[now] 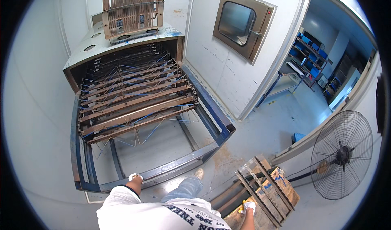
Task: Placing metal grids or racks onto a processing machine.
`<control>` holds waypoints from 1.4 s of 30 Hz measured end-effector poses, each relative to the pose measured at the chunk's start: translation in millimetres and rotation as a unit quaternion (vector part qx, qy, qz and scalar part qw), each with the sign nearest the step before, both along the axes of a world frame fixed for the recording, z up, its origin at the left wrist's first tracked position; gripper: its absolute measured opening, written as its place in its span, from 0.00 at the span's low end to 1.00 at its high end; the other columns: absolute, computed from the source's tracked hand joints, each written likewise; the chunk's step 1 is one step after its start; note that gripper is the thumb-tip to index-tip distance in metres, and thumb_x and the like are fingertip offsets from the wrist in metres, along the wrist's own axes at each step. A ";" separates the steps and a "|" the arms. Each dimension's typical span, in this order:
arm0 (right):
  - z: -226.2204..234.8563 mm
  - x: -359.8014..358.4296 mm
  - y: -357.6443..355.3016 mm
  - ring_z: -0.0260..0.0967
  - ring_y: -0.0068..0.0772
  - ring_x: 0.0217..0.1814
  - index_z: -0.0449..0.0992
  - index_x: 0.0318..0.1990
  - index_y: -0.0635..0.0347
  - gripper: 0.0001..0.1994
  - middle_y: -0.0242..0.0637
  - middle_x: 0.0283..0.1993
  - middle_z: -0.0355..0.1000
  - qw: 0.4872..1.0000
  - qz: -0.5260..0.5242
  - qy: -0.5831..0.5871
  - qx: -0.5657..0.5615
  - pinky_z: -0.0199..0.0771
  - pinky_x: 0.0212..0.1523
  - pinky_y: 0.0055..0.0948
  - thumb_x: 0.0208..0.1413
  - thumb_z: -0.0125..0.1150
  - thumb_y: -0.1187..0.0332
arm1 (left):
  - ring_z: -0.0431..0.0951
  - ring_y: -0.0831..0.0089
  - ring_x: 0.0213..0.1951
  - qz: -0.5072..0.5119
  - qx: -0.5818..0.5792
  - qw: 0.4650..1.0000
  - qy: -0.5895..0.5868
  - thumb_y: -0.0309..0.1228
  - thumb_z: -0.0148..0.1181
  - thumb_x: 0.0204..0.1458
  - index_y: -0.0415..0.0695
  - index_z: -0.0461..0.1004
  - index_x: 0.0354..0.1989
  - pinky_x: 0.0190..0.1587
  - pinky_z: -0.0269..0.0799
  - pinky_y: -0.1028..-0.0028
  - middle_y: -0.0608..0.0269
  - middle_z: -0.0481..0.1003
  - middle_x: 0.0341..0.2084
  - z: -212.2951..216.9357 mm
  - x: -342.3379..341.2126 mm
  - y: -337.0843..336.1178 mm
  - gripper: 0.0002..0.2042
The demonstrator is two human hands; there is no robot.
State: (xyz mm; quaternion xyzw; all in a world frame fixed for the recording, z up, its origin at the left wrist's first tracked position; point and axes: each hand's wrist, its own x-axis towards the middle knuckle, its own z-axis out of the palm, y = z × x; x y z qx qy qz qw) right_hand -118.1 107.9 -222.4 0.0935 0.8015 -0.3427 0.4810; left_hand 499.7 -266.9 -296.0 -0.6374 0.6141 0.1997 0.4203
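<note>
My left hand (136,176), in a white glove, is at the near rail of a blue metal frame (163,165). It looks to rest on or just over the rail; its fingers are too small to make out. My right hand (249,206), also gloved in white, is low over a worn wooden board (234,220), beside a metal rack with toothed rails (260,193). Something yellow shows at its fingers, either part of the glove or a thing in it; I cannot tell which. The finger pose is hidden there.
Ahead, a conveyor of brown crossbars (138,112) carrying thin wires runs into a large metal housing (122,47). A slatted rack (132,14) stands on top. A windowed hatch (238,24) is in the wall. At right are a doorway and a caged fan (342,154).
</note>
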 end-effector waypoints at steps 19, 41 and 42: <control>4.4 -4.6 26.1 0.61 0.43 0.14 0.67 0.24 0.56 0.03 0.41 0.20 0.64 0.995 -0.092 0.003 -0.048 0.64 0.12 0.48 0.44 0.46 0.71 | 0.66 0.71 0.44 -0.070 -0.079 0.994 0.002 0.38 0.54 0.37 0.55 0.68 0.41 0.44 0.61 0.66 0.70 0.66 0.43 54.8 -41.1 9.4 0.18; -35.2 -14.2 54.2 0.58 0.47 0.14 0.69 0.24 0.56 0.20 0.40 0.20 0.66 0.989 -0.057 0.128 -0.054 0.58 0.15 0.54 0.45 0.31 0.53 | 0.45 0.63 0.56 -0.008 0.177 0.984 0.021 0.47 0.51 0.35 0.42 0.36 0.56 0.55 0.42 0.66 0.53 0.41 0.55 41.4 -36.8 -11.1 0.42; -35.0 -14.9 56.0 0.58 0.47 0.14 0.69 0.24 0.56 0.20 0.40 0.20 0.66 0.989 -0.058 0.128 -0.054 0.58 0.15 0.54 0.45 0.31 0.53 | 0.45 0.63 0.56 -0.010 0.177 0.984 0.022 0.47 0.52 0.34 0.42 0.36 0.56 0.55 0.42 0.66 0.53 0.42 0.55 40.7 -37.4 -12.9 0.42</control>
